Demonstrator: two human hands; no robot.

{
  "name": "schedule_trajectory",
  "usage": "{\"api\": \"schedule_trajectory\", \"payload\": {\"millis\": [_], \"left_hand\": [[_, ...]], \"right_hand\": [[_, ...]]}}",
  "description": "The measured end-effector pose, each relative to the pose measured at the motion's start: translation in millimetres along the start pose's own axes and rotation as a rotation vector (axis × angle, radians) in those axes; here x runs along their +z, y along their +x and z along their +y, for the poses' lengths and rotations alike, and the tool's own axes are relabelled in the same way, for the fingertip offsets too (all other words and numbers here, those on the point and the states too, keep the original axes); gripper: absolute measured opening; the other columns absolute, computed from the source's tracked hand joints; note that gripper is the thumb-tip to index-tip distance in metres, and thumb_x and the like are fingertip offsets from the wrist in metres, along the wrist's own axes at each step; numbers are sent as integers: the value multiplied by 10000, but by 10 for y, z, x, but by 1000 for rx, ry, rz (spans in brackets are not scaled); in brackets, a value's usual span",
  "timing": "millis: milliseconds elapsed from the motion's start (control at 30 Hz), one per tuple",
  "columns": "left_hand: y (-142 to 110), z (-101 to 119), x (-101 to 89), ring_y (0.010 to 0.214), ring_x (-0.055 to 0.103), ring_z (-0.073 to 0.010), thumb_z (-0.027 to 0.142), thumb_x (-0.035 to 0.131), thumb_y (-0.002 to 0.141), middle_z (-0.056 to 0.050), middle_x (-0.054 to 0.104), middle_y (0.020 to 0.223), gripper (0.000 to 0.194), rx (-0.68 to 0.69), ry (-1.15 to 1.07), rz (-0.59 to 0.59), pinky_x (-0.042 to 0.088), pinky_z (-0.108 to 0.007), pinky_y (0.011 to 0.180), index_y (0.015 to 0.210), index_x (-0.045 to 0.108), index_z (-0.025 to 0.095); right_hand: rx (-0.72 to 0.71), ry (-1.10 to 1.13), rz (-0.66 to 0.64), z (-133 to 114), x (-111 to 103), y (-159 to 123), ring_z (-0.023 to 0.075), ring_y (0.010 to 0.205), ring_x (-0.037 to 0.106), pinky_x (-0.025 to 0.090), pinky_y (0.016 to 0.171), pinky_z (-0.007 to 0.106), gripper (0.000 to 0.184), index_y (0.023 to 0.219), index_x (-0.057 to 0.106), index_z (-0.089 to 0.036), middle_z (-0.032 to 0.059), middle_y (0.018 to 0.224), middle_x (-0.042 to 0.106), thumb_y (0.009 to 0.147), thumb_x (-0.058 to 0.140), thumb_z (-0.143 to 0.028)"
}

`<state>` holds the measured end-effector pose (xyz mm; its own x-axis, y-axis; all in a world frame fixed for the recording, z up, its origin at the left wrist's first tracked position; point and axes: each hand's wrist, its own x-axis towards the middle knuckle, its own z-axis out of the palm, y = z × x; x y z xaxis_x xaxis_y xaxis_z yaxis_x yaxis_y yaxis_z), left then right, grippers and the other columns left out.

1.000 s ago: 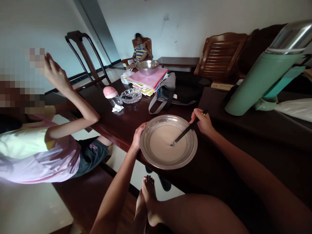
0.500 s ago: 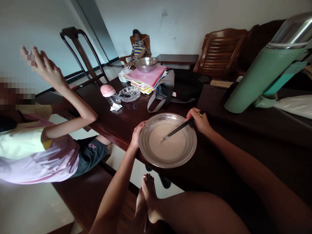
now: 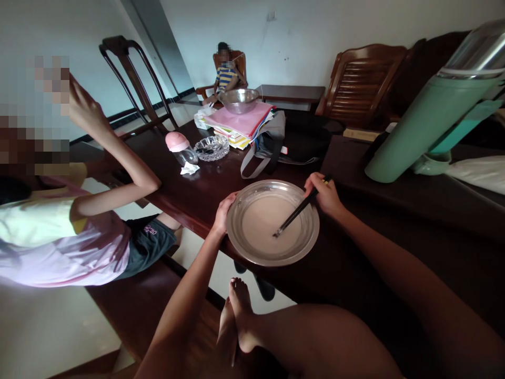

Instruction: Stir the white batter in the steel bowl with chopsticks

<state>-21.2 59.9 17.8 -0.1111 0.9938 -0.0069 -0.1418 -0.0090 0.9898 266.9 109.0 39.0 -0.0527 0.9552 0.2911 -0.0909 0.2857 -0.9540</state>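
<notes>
A wide metal bowl (image 3: 233,231) of pale beige liquid (image 3: 260,226) rests at the edge of the dark wooden table. My left hand (image 3: 224,211) grips the bowl's left rim, its fingers closed over that side. At the opposite rim, my right hand (image 3: 324,195) is closed around a pair of black chopsticks (image 3: 298,210). Their tips dip into the liquid near the middle of the bowl. How the fingers wrap the upper ends is partly hidden.
A green thermos (image 3: 422,126) stands at the right. Beyond the bowl are a bag (image 3: 292,142), stacked folders (image 3: 240,120) under a second metal bowl (image 3: 240,101), a glass ashtray (image 3: 212,149) and a pink-capped bottle (image 3: 179,145). A person (image 3: 90,237) sits at left, another (image 3: 225,76) far back.
The chopstick tips have moved right and slightly toward me through the liquid. My left hand stays on the rim. The seated person's raised hand at left has shifted a little.
</notes>
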Motion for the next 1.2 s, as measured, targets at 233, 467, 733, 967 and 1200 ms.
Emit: {"api": "schedule_trajectory", "payload": {"millis": [233,467,733,967,1200], "left_hand": [[45,-58,-3,967,645,-266,447,603,705,-56,738,926,372,-21,-49,-16,474,-332,867,917,721,166],[85,-40,29,928,656,-255,445,563,735,-46,737,867,368,-104,-128,0,488,-353,865,912,711,158],[113,-6,53,868,664,-250,440,554,727,-46,737,819,354,-148,-171,-17,491,-361,829,873,709,157],[124,-25,38,867,651,-242,434,564,730,-46,733,815,344,-94,-127,3,477,-355,856,862,718,155],[109,-6,46,880,638,-231,444,547,746,-37,730,837,354,-37,-85,-18,463,-334,866,860,720,156]], "right_hand": [[-44,21,56,19,-4,20,110,416,528,425,474,254,439,582,579,-213,-23,450,557,767,588,-611],[-54,-9,-6,20,31,-2,123,471,571,423,499,250,416,625,611,-218,-15,471,594,772,589,-606],[-71,-26,-17,-12,64,-15,128,485,579,436,528,267,413,634,618,-221,-16,501,629,772,588,-610],[-87,48,-29,47,32,25,91,424,541,404,491,228,392,615,630,-200,-17,453,603,822,580,-530],[-68,82,43,56,25,37,80,377,512,379,426,214,450,556,595,-194,-32,413,551,767,609,-591]]}}
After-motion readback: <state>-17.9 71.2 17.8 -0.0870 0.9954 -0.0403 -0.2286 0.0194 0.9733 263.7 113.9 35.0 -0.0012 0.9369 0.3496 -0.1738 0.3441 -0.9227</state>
